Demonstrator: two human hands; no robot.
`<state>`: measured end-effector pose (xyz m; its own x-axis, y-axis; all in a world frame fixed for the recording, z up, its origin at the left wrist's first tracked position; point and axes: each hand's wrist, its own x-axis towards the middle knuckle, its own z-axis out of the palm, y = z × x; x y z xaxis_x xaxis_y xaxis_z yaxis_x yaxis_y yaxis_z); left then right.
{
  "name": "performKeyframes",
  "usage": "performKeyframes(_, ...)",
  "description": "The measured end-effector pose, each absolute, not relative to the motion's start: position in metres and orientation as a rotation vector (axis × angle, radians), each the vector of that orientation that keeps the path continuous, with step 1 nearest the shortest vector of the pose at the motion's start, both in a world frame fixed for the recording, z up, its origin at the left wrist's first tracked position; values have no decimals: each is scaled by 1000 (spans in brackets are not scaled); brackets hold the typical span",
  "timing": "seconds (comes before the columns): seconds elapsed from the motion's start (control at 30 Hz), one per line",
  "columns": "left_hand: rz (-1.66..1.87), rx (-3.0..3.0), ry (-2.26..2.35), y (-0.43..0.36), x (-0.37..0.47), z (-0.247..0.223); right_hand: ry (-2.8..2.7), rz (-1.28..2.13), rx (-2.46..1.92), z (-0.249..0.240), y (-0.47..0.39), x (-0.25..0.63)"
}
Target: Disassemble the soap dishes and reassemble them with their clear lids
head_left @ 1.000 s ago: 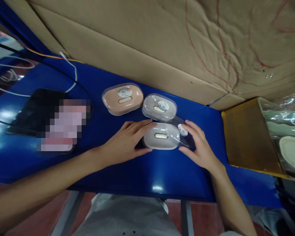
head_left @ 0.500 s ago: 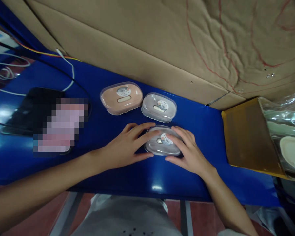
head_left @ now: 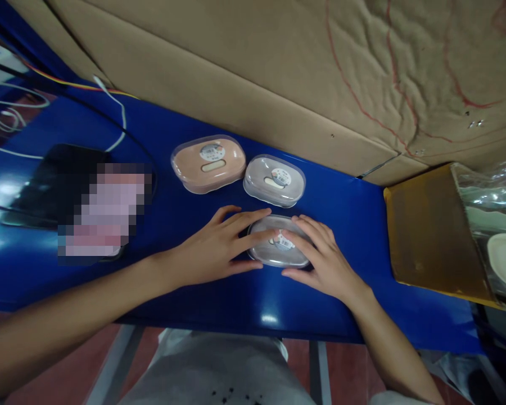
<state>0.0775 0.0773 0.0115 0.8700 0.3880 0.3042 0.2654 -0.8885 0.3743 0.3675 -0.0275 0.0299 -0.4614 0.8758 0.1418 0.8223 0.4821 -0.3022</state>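
Note:
A grey soap box (head_left: 261,256) with a clear lid and a round label lies flat on the blue table, near its front edge. My left hand (head_left: 231,244) grips its left end, thumb at the near side and fingertips at the far rim, index finger across the lid. At the right end my right hand (head_left: 320,253) holds it the same way, its index finger on the label. Just beyond stands a second grey soap box (head_left: 261,188) with a clear lid. Left of that sits a pink soap box (head_left: 189,163), also lidded and labelled.
On the left lie a dark flat device (head_left: 46,185), a phone with a blurred-out screen (head_left: 105,214) and a white cable (head_left: 124,121). A cardboard box (head_left: 430,230) holding plastic-wrapped items stands at the right. Brown cardboard (head_left: 236,73) walls off the table's back.
My left index finger has slid slightly further right over the lid, closer to the label. The view has shifted a little; the boxes stay in place.

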Motion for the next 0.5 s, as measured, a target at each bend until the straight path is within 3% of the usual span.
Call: performKeyframes(0.5,509,2746,471,75,79,13,-2380,348,-1418,28,-27,367)
